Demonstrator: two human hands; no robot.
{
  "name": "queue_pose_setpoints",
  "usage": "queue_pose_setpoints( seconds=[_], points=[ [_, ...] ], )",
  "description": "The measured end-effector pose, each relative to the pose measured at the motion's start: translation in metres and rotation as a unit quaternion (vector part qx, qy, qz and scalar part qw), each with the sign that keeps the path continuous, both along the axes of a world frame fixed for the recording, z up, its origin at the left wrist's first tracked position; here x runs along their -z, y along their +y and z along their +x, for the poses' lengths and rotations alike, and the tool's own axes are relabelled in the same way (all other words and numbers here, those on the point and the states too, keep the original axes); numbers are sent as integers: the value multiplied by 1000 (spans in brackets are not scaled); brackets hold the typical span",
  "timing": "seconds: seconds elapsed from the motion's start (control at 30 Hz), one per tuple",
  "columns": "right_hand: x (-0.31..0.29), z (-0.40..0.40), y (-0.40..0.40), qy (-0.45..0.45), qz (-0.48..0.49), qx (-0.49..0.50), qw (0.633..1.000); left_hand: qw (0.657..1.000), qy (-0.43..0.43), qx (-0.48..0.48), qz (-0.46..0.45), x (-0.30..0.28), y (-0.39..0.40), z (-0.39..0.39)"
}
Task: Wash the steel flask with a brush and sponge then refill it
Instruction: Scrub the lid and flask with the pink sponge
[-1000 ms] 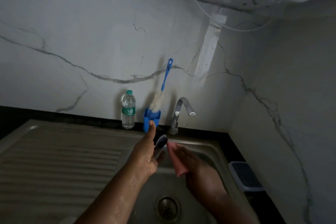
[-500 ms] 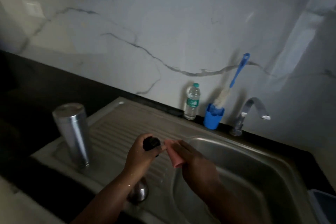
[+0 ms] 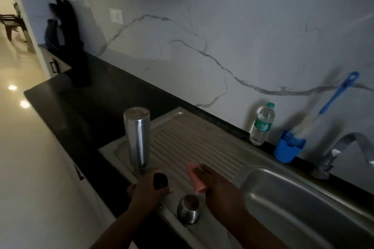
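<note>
Marble wall (image 3: 222, 26) backs a steel drainboard (image 3: 192, 147), where the flask (image 3: 137, 137) stands upside down at its left end. Right hand (image 3: 220, 190) reaches forward, fingers holding a pink sponge (image 3: 195, 176); left hand (image 3: 147, 192), palm down, grips a black stopper (image 3: 159, 181) just below the flask, beside a steel cap (image 3: 188, 209).

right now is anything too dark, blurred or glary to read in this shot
Head view: dim overall; the dark glove-like shape on the black counter is smeared and unidentifiable; bright glare spots on the glossy floor at left; wide-angle bending at the edges; the upright steel flask and pink sponge stay readable.
</note>
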State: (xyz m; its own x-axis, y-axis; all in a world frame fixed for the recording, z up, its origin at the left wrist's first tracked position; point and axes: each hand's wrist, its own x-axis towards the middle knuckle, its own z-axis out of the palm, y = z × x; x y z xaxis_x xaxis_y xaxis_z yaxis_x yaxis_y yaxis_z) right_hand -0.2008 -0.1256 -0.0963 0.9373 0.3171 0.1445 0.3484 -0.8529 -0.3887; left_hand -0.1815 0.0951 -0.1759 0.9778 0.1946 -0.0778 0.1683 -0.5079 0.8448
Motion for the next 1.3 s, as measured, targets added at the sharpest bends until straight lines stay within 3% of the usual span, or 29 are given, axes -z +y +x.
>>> queue_pose_setpoints(
  seconds=[0.17,0.27,0.4,0.47,0.53,0.63,0.73,0.8,0.93,1.07,1.17,1.3],
  points=[
    [3,0,-4,19,12,6,1000,1000,-5,-7,15,13,5,3],
    [11,0,-5,10,14,23,1000,998,-56,-21,37,1,5,-3],
    [8,-1,-11,-41,32,39,998,962,-167,-216,29,-22,13,-5],
    [2,-3,-13,-22,20,55,998,947,-197,-253,-2,-38,18,1],
    [-3,-8,-14,-48,30,69,996,948,-182,-255,-50,-55,25,13],
    [-9,-15,-21,-30,4,72,997,962,-165,-184,-115,-64,38,38],
    [-13,-22,-31,-44,7,97,994,974,-133,-147,-114,-72,41,51],
    [-17,-31,-39,-48,26,116,992,967,-159,-157,-124,-83,31,55],
    [-29,-52,-62,-128,105,195,967,921,-251,-136,-264,-121,-13,52],
    [-57,-77,-81,-227,175,222,932,842,-261,-46,-469,-172,-85,53],
    [-82,-103,-92,-299,115,213,923,785,-165,3,-597,-185,-147,50],
    [-87,-136,-116,-334,-4,230,914,745,31,84,-661,-176,-228,24]
  ],
)
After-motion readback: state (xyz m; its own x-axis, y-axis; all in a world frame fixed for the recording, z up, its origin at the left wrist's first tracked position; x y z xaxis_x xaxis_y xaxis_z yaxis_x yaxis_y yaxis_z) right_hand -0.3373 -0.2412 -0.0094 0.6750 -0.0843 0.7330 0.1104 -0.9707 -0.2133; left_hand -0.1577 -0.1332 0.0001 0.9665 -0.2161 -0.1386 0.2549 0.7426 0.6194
